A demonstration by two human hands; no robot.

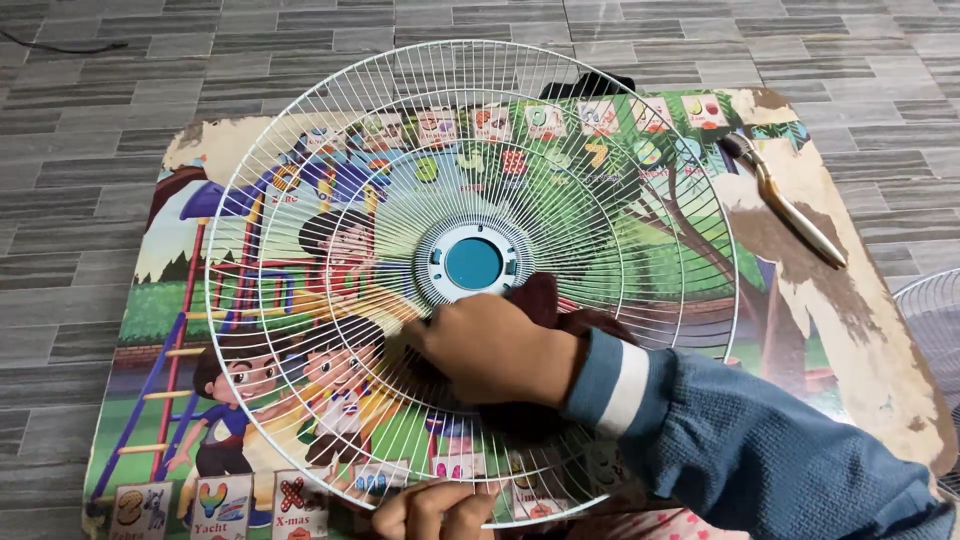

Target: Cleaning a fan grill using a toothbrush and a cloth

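Nearest me, my left hand (432,510) pinches the bottom rim of the white fan guard (330,250), steadying it. My right hand (490,348) presses a dark red cloth (535,300) against the wires, grip closed around it. I judge that rubbing along the spokes cleans best. Round, with no long axis, the guard lies flat on the picture-covered surface (880,330), hub facing up.

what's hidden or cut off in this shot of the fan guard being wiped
Head view only:
- Dark maroon cloth: mostly hidden under the right hand.
- Left hand: cut off by the bottom edge; only its fingers show at the white wire fan guard rim.
- Second grey wire guard: cut off by the right edge.
- Black object: behind the guard's top.
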